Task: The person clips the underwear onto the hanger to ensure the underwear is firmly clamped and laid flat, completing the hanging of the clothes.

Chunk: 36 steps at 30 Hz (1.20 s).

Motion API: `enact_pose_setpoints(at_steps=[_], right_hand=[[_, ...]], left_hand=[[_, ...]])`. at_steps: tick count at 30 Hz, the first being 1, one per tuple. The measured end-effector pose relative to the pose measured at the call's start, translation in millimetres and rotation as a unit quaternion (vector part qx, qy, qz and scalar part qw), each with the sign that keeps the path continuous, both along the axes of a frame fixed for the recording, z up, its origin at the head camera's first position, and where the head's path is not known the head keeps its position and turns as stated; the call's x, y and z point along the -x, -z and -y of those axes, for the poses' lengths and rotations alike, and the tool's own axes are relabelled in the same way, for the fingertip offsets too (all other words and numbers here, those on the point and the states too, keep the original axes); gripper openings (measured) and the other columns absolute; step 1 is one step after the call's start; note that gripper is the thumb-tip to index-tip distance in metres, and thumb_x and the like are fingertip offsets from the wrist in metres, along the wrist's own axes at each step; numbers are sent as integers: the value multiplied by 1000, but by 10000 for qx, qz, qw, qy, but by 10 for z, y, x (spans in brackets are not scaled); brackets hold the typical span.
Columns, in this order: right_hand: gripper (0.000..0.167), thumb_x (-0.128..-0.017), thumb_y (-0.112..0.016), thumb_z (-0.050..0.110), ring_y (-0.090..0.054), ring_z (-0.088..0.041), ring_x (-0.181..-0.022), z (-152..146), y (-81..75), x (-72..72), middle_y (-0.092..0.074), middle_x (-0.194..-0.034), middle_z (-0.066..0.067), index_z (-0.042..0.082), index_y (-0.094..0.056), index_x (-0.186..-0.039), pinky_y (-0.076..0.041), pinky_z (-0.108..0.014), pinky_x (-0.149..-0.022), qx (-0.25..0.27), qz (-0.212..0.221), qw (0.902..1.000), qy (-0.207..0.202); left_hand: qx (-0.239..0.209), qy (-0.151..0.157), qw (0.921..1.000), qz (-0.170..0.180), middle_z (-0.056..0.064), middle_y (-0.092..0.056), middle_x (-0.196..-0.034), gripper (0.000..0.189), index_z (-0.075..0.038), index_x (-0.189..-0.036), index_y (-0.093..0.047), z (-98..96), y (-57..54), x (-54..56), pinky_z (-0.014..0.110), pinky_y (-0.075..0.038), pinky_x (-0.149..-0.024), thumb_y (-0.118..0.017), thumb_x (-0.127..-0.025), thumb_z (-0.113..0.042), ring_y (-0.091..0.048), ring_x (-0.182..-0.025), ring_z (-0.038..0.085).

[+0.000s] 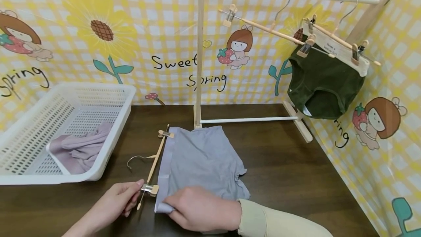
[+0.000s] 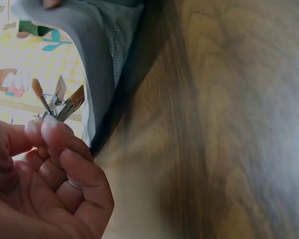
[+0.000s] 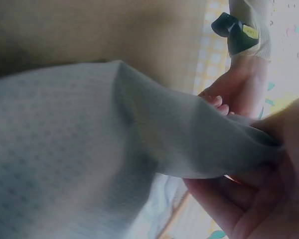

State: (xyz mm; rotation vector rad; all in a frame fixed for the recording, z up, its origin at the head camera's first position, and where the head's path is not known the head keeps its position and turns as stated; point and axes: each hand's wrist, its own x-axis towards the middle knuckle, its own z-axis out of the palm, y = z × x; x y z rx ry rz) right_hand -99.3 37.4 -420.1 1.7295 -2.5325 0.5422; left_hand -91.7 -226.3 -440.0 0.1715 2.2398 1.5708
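Observation:
Grey-blue boxer briefs (image 1: 204, 160) lie on the dark wooden table, waistband to the left. Along that waistband runs a wooden clip hanger (image 1: 157, 160), its metal hook pointing left. The hanger's far clip (image 1: 166, 134) overlaps the waistband's upper corner. My left hand (image 1: 120, 196) pinches the near clip (image 1: 149, 189); in the left wrist view its jaws (image 2: 65, 99) are spread beside the fabric. With thumb and fingers, my right hand (image 1: 200, 207) grips the waistband's near corner. The right wrist view shows the fabric (image 3: 199, 134) bunched between those fingers.
A white plastic basket (image 1: 126, 109) with a mauve garment (image 1: 82, 149) inside stands at the left. Behind the briefs rises a rack (image 1: 199, 46). On its rail hang a bare clip hanger (image 1: 263, 28) and dark green briefs (image 1: 325, 79) on another hanger. Patterned cloth covers the walls.

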Motion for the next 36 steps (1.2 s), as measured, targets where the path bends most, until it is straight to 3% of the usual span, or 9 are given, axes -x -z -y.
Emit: enact_pose_setpoints(at_steps=[2, 7, 17, 26, 36], right_hand=[[23, -100, -58, 14, -45, 6, -63, -14, 13, 17, -45, -68, 14, 19, -49, -80, -41, -10, -59, 411, 225, 9988, 166], [31, -94, -59, 8, -37, 4, -55, -16, 59, 38, -35, -60, 12, 21, -41, -73, -33, -7, -52, 1230, 366, 9908, 436], [18, -102, -53, 10, -42, 4, -61, 56, 88, 31, -39, -67, 12, 18, -47, -87, -37, -7, -56, 1183, 403, 9916, 336], [5, -105, -51, 11, -49, 5, -69, 84, 109, 31, -48, -75, 13, 15, -53, -104, -44, -10, -61, 1152, 399, 9917, 408], [8, -104, -48, 7, -41, 1, -58, 27, 85, 69, -40, -67, 9, 10, -52, -100, -37, -10, -52, 1928, 962, 9728, 856]], left_hand=[[1, -30, 9999, -143, 0, -48, -56, 51, 3, -72, -51, -8, -1, 13, 29, -46, -48, -41, -112, -27, -48, -48, 11], [0, -210, 9997, -80, 3, -54, -56, 51, 3, -73, -54, -28, 11, 33, 29, -48, -51, -42, -112, -27, -54, -50, 15], [-15, -562, 9984, -39, 5, -55, -59, 51, 2, -75, -55, -60, 41, 31, 31, -50, -54, -43, -111, -32, -58, -54, 20], [-159, -488, 9987, -13, 6, -56, -61, 52, 3, -75, -55, -74, 44, 55, 31, -51, -54, -43, -111, -32, -59, -55, 20], [-316, -558, 9979, 57, 7, -56, -61, 53, 5, -76, -54, -78, 21, 83, 33, -54, -56, -43, -111, -33, -62, -56, 23]])
